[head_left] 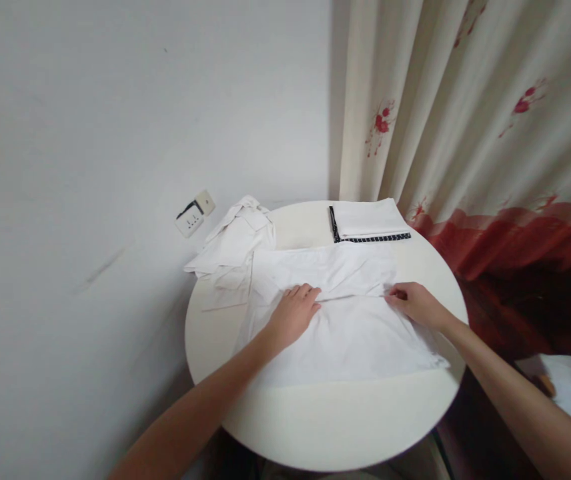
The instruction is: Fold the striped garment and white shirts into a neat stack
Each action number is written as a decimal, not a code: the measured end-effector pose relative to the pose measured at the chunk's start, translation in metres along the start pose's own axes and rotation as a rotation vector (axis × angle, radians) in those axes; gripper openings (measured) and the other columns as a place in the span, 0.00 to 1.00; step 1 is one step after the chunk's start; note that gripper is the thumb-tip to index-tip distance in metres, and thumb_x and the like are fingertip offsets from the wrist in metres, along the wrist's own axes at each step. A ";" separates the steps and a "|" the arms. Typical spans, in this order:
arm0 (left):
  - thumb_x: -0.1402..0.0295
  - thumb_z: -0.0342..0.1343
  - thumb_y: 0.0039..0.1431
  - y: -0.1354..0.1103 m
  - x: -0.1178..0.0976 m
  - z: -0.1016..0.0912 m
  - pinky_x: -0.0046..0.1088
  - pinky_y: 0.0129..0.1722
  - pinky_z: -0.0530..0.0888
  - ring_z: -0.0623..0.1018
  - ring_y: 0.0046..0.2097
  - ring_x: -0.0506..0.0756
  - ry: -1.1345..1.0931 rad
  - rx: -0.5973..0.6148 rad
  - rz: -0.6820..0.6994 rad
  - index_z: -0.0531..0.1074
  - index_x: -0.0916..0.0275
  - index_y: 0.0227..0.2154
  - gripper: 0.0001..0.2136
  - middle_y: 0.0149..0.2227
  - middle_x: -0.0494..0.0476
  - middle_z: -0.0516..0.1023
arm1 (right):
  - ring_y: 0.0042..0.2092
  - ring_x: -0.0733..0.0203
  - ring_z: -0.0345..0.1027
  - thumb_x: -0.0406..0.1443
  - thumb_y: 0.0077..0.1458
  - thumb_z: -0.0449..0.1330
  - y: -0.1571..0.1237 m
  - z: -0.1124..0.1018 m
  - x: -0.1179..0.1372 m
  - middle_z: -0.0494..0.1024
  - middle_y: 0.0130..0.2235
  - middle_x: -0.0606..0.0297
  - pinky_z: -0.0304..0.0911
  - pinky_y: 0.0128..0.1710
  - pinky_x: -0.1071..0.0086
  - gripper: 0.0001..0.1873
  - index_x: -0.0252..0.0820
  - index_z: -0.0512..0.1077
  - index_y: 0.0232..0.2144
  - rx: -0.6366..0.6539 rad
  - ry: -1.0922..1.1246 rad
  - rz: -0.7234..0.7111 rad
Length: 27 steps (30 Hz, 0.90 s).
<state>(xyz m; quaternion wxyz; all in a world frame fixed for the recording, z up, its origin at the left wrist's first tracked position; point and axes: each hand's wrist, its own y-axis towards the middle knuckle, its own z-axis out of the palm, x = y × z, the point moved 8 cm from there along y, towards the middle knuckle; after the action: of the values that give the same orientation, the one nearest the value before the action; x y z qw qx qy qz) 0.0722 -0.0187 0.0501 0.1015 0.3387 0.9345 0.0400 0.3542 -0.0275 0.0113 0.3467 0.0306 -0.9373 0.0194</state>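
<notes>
A white garment (345, 333) lies spread across a round white table (335, 420), with a fold line running across its middle. My left hand (293, 312) rests palm down on the fold at the left, fingers stretched out and together. At the right end of the fold, my right hand (415, 301) has its fingers curled and pinched on the cloth's edge. Both forearms reach in from the near side.
A crumpled white garment (233, 247) hangs over the table's far left edge. A folded white cloth with dark dotted trim (370, 220) lies at the back. A wall socket (194, 213) is on the left wall, and a flowered curtain (465, 133) hangs at the right.
</notes>
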 end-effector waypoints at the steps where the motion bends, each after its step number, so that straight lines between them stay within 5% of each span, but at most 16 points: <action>1: 0.66 0.49 0.71 -0.004 -0.011 -0.002 0.42 0.59 0.66 0.71 0.60 0.61 0.004 -0.032 0.040 0.66 0.58 0.60 0.17 0.58 0.63 0.73 | 0.32 0.56 0.71 0.44 0.55 0.58 0.000 0.001 -0.001 0.80 0.30 0.61 0.60 0.34 0.66 0.13 0.42 0.77 0.28 -0.012 -0.029 0.010; 7: 0.57 0.50 0.71 -0.025 -0.060 0.016 0.52 0.70 0.47 0.48 0.73 0.62 0.022 0.043 0.322 0.51 0.50 0.70 0.28 0.73 0.54 0.52 | 0.32 0.55 0.70 0.43 0.56 0.58 -0.003 -0.014 0.001 0.79 0.29 0.58 0.60 0.34 0.65 0.12 0.43 0.72 0.26 -0.115 -0.148 0.064; 14: 0.56 0.51 0.70 -0.030 -0.048 0.031 0.54 0.70 0.47 0.43 0.74 0.63 -0.006 0.048 0.290 0.46 0.47 0.71 0.32 0.74 0.52 0.45 | 0.34 0.60 0.69 0.56 0.56 0.60 -0.019 -0.014 0.037 0.78 0.34 0.64 0.62 0.32 0.69 0.22 0.44 0.67 0.32 -0.069 0.449 -0.011; 19: 0.57 0.51 0.71 -0.029 -0.049 0.029 0.54 0.70 0.46 0.42 0.74 0.63 -0.020 0.051 0.288 0.45 0.46 0.71 0.31 0.74 0.51 0.43 | 0.21 0.67 0.57 0.52 0.45 0.69 -0.023 0.007 0.033 0.66 0.21 0.75 0.49 0.21 0.72 0.25 0.47 0.60 0.30 -0.087 0.603 0.193; 23: 0.58 0.48 0.72 -0.029 -0.048 0.028 0.53 0.70 0.47 0.45 0.74 0.61 -0.034 0.085 0.280 0.43 0.46 0.72 0.31 0.74 0.50 0.44 | 0.27 0.59 0.70 0.46 0.43 0.69 -0.028 0.021 0.031 0.76 0.26 0.68 0.61 0.25 0.70 0.24 0.48 0.60 0.34 -0.022 0.861 0.370; 27: 0.55 0.48 0.71 -0.028 -0.044 0.032 0.54 0.70 0.47 0.46 0.74 0.62 -0.016 0.113 0.257 0.43 0.44 0.71 0.31 0.74 0.50 0.45 | 0.29 0.57 0.71 0.41 0.44 0.66 -0.023 0.022 0.015 0.76 0.25 0.67 0.63 0.28 0.69 0.17 0.45 0.65 0.35 -0.066 0.672 0.413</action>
<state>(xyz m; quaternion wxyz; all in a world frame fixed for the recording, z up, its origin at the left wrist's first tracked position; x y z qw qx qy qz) 0.0949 -0.0685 0.0220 0.0838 0.4611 0.8834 -0.0029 0.3302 -0.0522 0.0049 0.6236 -0.1777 -0.7582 0.0675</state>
